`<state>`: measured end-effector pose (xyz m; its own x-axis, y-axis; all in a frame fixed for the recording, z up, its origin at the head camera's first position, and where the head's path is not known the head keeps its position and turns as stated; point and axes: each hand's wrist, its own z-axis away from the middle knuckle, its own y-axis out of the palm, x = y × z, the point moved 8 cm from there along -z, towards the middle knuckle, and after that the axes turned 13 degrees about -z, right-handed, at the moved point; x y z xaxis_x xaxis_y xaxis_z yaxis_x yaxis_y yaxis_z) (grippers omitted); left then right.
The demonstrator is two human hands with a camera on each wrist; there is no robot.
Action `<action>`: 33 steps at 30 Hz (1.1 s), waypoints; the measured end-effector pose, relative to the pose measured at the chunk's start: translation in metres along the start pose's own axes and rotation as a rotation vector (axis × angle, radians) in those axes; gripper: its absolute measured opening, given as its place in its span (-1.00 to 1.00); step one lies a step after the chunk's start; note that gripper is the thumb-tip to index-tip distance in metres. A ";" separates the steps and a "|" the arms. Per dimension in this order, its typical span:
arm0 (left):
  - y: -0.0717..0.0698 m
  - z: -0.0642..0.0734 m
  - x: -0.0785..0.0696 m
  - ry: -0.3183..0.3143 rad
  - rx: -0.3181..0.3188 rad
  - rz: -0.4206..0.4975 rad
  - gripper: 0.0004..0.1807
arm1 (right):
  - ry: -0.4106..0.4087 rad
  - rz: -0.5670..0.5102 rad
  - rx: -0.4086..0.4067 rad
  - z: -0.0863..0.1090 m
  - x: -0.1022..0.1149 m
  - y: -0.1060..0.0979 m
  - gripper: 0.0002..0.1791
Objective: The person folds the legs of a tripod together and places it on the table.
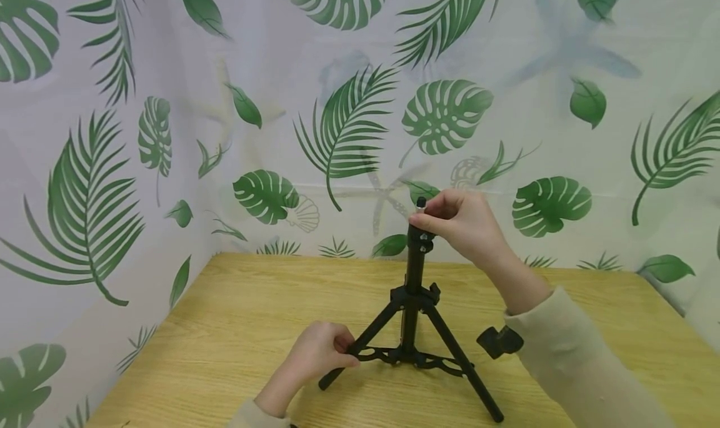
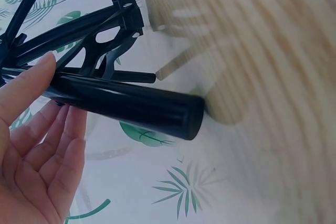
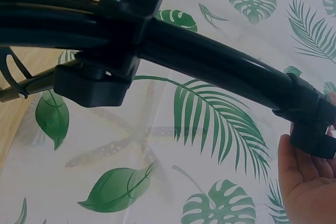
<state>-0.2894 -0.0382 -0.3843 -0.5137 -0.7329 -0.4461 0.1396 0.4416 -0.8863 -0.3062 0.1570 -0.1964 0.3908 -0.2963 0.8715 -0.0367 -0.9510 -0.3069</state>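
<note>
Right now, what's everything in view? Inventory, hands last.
Black three-legged tripod stand: 1, black, upright on the table
Black chunky knobs: 2 visible, black, on the tripod's column
Yellow-brown wood-grain table: 1, yellow-brown, beneath the tripod
White leaf-printed backdrop: panel count unclear, white and green, behind and left
Black lobed piece: 1, black, by right sleeve; support unclear
Beige sleeves: 2, beige, on forearms
Left hand: 1, bare, gripping a leg
Right hand: 1, bare, gripping the tripod's top

We see a light yellow-brown, wood-grained tabletop (image 1: 242, 309) with straight edges; directly on it we find a black, tubular tripod stand (image 1: 409, 328), resting on straight legs that spread outward below its central column.
</note>
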 end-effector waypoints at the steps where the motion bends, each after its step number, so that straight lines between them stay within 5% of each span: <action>1: 0.000 0.000 0.000 -0.001 -0.003 0.003 -0.79 | 0.000 -0.002 0.001 0.000 0.000 0.000 -0.70; 33: 0.002 -0.004 -0.004 -0.014 -0.094 0.050 -0.81 | -0.025 0.012 0.002 0.002 -0.004 0.002 -0.70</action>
<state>-0.2907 -0.0323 -0.3836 -0.4961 -0.7156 -0.4918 0.0847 0.5238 -0.8476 -0.3056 0.1566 -0.2009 0.4132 -0.3052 0.8579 -0.0399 -0.9473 -0.3178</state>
